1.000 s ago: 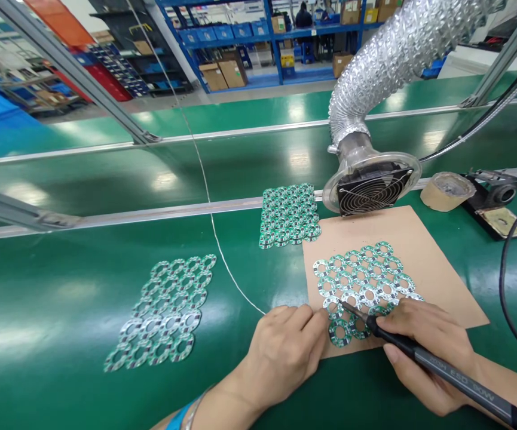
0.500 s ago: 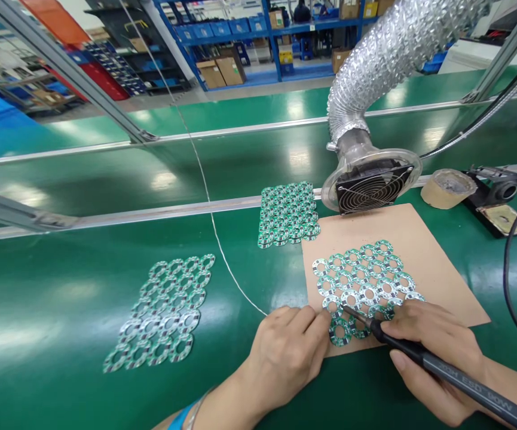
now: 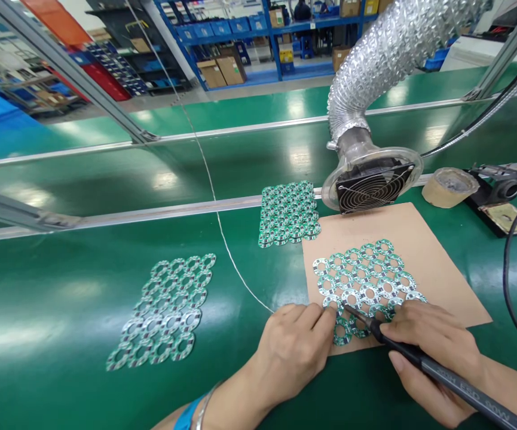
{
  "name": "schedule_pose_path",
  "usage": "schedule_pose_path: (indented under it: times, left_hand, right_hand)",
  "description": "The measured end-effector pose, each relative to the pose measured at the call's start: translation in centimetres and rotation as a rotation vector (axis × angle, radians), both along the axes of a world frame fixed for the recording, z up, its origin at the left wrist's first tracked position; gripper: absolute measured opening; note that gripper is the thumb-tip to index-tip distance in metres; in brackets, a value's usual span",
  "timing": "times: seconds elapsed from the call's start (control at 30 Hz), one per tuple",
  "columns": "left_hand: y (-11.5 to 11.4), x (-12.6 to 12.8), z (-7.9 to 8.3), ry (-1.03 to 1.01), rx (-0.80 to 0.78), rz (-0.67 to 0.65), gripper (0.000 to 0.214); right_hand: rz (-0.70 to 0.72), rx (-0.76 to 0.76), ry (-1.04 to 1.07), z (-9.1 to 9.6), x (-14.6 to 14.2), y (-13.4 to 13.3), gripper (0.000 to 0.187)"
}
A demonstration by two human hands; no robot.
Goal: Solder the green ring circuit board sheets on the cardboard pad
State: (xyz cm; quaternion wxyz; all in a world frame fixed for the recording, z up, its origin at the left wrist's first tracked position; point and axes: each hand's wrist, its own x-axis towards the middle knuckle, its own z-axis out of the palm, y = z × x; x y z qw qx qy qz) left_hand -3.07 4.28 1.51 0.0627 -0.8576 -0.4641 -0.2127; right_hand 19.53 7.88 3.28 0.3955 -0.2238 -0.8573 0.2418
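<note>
My right hand (image 3: 437, 358) grips a black soldering iron (image 3: 453, 379) like a pen. Its tip rests at the left part of a panel of ring-shaped green circuit boards (image 3: 370, 293), which lies on a brown cardboard sheet (image 3: 437, 257). Closed fingers of my left hand (image 3: 296, 346) pinch a thin, pale solder wire (image 3: 235, 263) at the panel's left edge, close to the iron tip. The wire runs up and away to the top left. Its end between my fingers and the tip is too small to make out.
A second ring-board panel (image 3: 164, 316) lies left on the green bench, and a stack of them (image 3: 288, 215) stands behind the cardboard. A fume extractor fan (image 3: 375, 188) hangs low over the cardboard's back edge. A tape roll (image 3: 450, 188) and iron stand (image 3: 504, 197) sit right.
My left hand has shifted slightly to the right, toward the iron tip, drawing the solder wire with it. The iron stays at nearly the same spot on the panel.
</note>
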Motion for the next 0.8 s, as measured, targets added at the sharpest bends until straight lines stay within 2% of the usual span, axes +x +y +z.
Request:
schedule_pose_path:
  times: [0.2,0.8]
  left_hand:
    - [-0.21,-0.04,0.09,-0.049,0.008,-0.002,0.009]
    - [-0.36,0.24,0.20,0.003,-0.004,-0.013,0.019]
  right_hand:
    - [-0.012,-0.021,0.048,0.26,0.12,0.02,0.031]
    - [0.028,-0.034,0.044,0.25,0.00,0.06,0.028]
